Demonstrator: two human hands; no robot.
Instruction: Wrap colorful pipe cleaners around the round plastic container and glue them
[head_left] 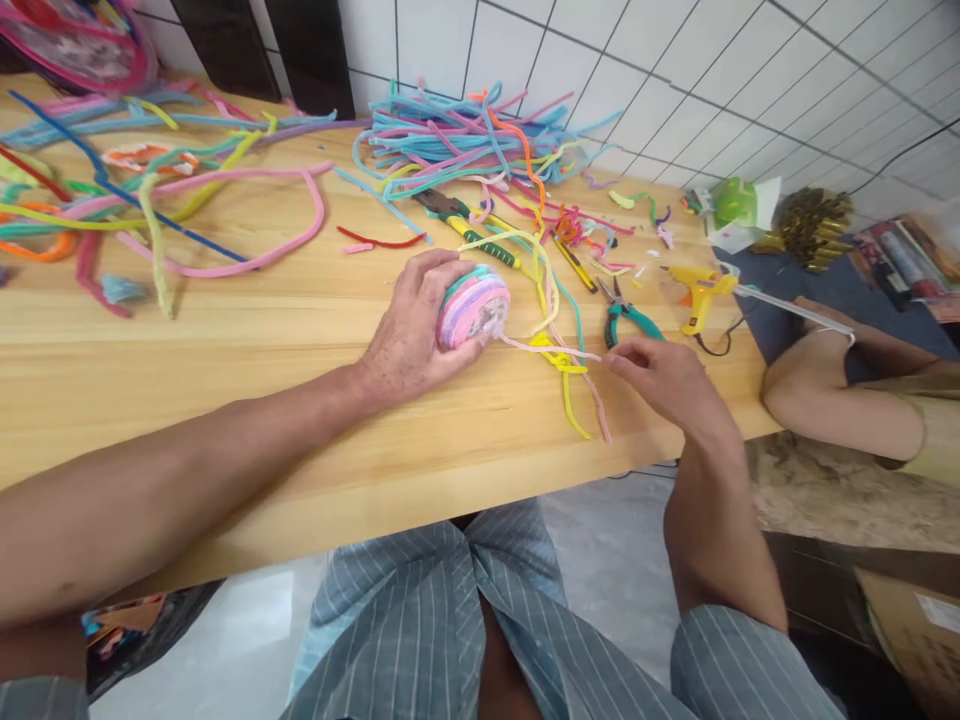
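Observation:
My left hand (416, 325) is wrapped round a round coil (472, 308) with pink, purple and teal layers, held over the wooden table (300, 440). From the coil's right side a pale pink pipe cleaner (544, 348) stretches to the right. Its far end is pinched between the thumb and fingers of my right hand (652, 375). Below the strand lie yellow pipe cleaners (559, 358) and a pink one. Teal-handled pliers (634, 322) rest just beyond my right hand.
A blue and pink pipe cleaner heap (465, 140) lies by the tiled wall, with looser ones at left. Green-yellow pliers (480, 240) and a cutter (576, 265) lie mid-table. A yellow glue gun (697, 295) is at right, near a person's bare leg (840, 400).

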